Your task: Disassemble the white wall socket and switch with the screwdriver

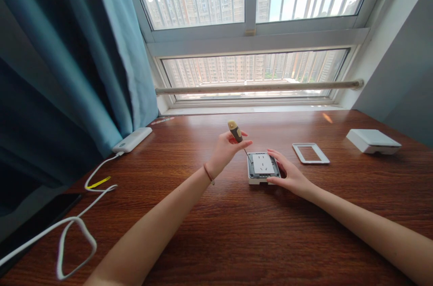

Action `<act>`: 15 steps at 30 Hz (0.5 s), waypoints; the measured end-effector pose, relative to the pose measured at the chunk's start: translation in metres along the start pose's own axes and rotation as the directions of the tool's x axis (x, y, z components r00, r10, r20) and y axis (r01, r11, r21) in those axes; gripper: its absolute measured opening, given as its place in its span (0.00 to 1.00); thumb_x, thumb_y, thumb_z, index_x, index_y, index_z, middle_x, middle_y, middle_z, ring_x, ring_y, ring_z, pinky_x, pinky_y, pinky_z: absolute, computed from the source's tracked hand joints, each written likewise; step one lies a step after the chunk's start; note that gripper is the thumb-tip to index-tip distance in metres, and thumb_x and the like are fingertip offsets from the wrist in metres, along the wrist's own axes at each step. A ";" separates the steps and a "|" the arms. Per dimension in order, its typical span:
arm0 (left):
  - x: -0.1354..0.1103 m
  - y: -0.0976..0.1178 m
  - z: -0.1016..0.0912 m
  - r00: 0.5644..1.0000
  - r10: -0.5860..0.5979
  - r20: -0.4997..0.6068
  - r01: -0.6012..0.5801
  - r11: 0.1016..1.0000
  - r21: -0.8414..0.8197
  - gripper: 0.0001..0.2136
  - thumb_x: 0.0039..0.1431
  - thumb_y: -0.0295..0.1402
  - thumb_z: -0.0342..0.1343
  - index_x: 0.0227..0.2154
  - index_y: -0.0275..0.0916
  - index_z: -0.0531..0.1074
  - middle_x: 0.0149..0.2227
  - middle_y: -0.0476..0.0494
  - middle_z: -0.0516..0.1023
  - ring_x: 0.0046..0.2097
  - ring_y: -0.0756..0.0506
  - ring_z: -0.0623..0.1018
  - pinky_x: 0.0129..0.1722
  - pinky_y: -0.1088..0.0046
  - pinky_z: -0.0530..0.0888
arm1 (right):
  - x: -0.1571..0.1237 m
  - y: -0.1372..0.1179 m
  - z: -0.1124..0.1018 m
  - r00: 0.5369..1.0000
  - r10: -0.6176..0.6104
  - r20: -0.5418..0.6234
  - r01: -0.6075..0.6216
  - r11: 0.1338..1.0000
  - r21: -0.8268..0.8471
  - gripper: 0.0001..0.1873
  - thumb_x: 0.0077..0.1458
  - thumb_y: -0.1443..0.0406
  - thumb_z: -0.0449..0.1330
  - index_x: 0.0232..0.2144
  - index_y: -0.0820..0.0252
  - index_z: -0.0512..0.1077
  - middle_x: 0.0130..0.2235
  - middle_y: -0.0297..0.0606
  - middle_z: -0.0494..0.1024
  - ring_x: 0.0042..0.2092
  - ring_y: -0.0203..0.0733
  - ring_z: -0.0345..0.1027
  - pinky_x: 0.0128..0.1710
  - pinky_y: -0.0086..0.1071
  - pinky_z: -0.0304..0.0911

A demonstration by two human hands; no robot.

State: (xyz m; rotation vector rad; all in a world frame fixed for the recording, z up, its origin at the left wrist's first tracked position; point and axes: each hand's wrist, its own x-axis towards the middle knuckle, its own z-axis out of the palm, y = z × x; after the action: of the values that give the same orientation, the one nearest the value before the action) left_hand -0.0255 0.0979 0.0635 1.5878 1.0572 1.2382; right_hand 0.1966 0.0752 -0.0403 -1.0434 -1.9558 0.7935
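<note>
A screwdriver (236,131) with a dark and yellowish handle is held in the closed fingers of my left hand (226,149). It slants down to the right, its thin shaft reaching the left part of a wall socket (263,164). The socket has a white face with several slots, a grey frame around it and a white box below; it lies flat on the table. My right hand (287,175) grips the socket's right side, thumb at the near edge and fingers at the far right corner. Whether the screwdriver's tip sits in a screw is too small to tell.
On the brown wooden table (216,232), a white rectangular frame (310,153) lies right of the socket. Farther right is a white box (374,141). A white power strip (132,140) with a looping cable (79,220) is at left, beside the blue curtain (118,51). A window stands behind.
</note>
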 end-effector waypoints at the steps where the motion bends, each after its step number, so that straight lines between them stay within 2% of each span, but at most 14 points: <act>1: 0.000 0.000 -0.001 1.000 -0.014 -0.004 0.013 1.000 -0.028 0.15 0.40 0.34 0.64 0.32 0.34 0.70 0.27 0.48 0.74 0.31 0.49 0.73 0.34 0.70 0.69 | 0.000 0.000 0.000 1.000 0.001 0.000 -0.001 1.000 0.001 0.39 0.44 0.56 0.63 0.57 0.54 0.54 0.61 0.45 0.52 0.62 0.48 0.45 0.60 0.45 0.45; 4: -0.001 0.002 -0.001 0.999 -0.033 0.005 0.034 0.989 -0.145 0.17 0.42 0.32 0.63 0.36 0.35 0.67 0.30 0.45 0.76 0.33 0.48 0.75 0.38 0.67 0.70 | 0.000 0.000 0.000 1.000 0.001 -0.003 -0.001 1.000 0.013 0.39 0.44 0.56 0.63 0.57 0.55 0.54 0.61 0.45 0.52 0.62 0.49 0.45 0.60 0.46 0.46; 7: -0.002 0.003 0.000 0.999 -0.028 0.043 0.039 0.963 -0.266 0.15 0.47 0.29 0.59 0.37 0.35 0.63 0.34 0.42 0.76 0.37 0.47 0.77 0.42 0.64 0.70 | 0.000 -0.002 0.000 1.000 0.003 -0.004 -0.003 1.000 0.025 0.39 0.43 0.56 0.64 0.56 0.55 0.55 0.61 0.46 0.53 0.62 0.50 0.46 0.59 0.47 0.46; 9: -0.002 0.002 0.001 0.999 -0.013 0.045 0.025 0.957 -0.290 0.13 0.49 0.29 0.57 0.38 0.36 0.62 0.36 0.43 0.75 0.37 0.47 0.77 0.42 0.64 0.70 | 0.000 -0.002 0.000 1.000 0.003 -0.004 -0.003 1.000 0.024 0.39 0.43 0.57 0.64 0.56 0.55 0.55 0.61 0.46 0.53 0.62 0.51 0.46 0.59 0.47 0.45; 12: -0.001 -0.001 0.001 0.999 0.032 0.006 -0.031 0.987 -0.158 0.13 0.47 0.31 0.59 0.36 0.36 0.64 0.34 0.45 0.73 0.36 0.48 0.75 0.39 0.68 0.70 | 0.000 -0.002 0.000 1.000 0.003 -0.001 -0.003 1.000 0.018 0.39 0.43 0.57 0.64 0.56 0.54 0.55 0.61 0.45 0.52 0.62 0.50 0.45 0.59 0.47 0.46; 15: 0.001 -0.005 -0.001 0.997 0.069 -0.020 -0.068 0.997 0.024 0.12 0.43 0.34 0.63 0.29 0.35 0.67 0.31 0.46 0.72 0.34 0.49 0.72 0.37 0.70 0.70 | 0.000 -0.001 0.000 1.000 0.006 -0.003 -0.006 1.000 0.030 0.39 0.43 0.57 0.64 0.56 0.54 0.55 0.61 0.46 0.52 0.62 0.50 0.45 0.59 0.47 0.46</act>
State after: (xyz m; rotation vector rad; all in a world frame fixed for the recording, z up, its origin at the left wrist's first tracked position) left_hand -0.0272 0.1007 0.0592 1.6441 1.0417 1.2950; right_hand 0.1958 0.0745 -0.0395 -1.0328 -1.9334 0.8214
